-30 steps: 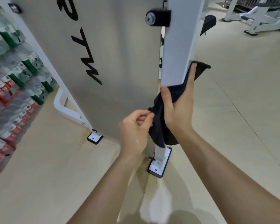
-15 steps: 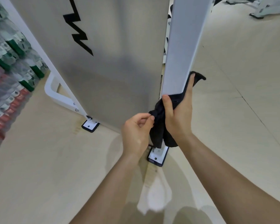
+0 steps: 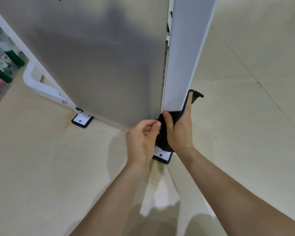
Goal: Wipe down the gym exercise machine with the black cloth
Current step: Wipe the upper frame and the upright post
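Note:
The gym machine has a white upright post (image 3: pixel 186 51) and a wide grey panel (image 3: pixel 99 57) beside it. A black cloth (image 3: pixel 163 135) is wrapped round the bottom of the post, just above its floor plate (image 3: pixel 163 156). My right hand (image 3: pixel 180 130) grips the cloth against the post, thumb on the front face and fingers round the right side. My left hand (image 3: pixel 141 140) sits just left of it with curled fingers, pinching the cloth's hanging edge.
A second floor plate (image 3: pixel 82 120) and a white curved frame tube (image 3: pixel 39 86) stand at the panel's left foot. Stacked packs of bottles (image 3: pixel 0 72) line the far left. Pale floor (image 3: pixel 245 116) spreads to the right and in front.
Both hands and the cloth have slid down the white post, from about mid-height to just above the floor plate. The camera has tilted downward with them.

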A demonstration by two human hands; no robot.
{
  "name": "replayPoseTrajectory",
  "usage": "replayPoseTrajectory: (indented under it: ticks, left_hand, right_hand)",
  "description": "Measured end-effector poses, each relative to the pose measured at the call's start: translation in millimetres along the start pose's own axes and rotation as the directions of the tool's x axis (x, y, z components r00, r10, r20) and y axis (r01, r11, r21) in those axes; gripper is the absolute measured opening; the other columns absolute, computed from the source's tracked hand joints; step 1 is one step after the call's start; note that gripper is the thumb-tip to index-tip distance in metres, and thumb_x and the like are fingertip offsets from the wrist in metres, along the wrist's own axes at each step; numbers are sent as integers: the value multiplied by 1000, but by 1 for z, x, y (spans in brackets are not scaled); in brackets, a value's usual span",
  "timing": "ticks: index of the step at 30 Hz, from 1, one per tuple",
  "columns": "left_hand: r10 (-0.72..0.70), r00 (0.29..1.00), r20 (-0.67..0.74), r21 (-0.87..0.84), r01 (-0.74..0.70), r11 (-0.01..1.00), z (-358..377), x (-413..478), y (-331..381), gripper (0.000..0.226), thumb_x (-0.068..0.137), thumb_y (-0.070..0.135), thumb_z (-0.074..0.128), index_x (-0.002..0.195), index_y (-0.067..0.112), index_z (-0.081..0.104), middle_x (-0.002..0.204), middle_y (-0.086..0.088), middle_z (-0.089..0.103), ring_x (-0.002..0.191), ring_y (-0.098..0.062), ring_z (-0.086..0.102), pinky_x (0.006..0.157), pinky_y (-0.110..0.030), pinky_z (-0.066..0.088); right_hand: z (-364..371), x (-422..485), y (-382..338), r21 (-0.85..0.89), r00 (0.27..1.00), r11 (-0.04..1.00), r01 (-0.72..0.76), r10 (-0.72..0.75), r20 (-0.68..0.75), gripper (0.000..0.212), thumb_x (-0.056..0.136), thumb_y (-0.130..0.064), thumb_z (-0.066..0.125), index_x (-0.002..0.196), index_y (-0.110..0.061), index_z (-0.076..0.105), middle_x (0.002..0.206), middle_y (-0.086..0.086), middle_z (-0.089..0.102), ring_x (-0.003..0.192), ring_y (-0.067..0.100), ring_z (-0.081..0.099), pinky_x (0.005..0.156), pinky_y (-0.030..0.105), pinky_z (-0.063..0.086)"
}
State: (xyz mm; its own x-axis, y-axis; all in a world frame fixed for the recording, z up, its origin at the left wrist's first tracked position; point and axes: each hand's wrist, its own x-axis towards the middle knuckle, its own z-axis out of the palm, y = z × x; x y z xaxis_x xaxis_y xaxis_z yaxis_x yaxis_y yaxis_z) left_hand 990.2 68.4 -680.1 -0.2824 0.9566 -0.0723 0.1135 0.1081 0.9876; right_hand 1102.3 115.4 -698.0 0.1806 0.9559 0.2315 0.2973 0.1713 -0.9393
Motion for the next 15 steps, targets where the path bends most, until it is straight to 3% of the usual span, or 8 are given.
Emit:
replayPoseTrajectory:
  ticks: [3,6,11,15]
  left_hand:
    - [-6,1000,-25,-50,5,999,-5,9,1,5,93,28,71,89,26,73,83,0,77,82,-17,74,81,-45,60]
    - [1,1000,-29,-64,-2,998,-6,18,-4,8,94,26,68,88,25,72,81,0,77,81,-17,75,80,-41,60]
    - [-53,998,32,-69,55,996,13,14,-41,8,94,26,69,88,23,75,83,-1,77,82,-18,74,82,-45,60]
    - [-136,991,19,-27,136,990,19,11,-79,9,92,26,70,91,19,76,82,0,77,80,-14,74,84,-46,60]
  right_hand:
    - [-2,12,-24,40,991,994,102,-98,-90,90,95,-29,60,160,-14,-1,165,0,22,147,12,30,118,33,31]
    - [0,18,-24,22,977,984,178,-174,-124,90,95,-29,61,160,-9,2,166,5,19,150,17,27,120,41,30]
    - [10,1,30,-21,996,997,70,-72,-53,97,91,-19,66,160,-16,0,163,-7,25,145,8,34,116,28,34]
    - [15,-17,70,-75,999,997,-26,28,30,97,92,-25,64,160,-28,-6,158,-8,36,135,9,45,109,34,42]
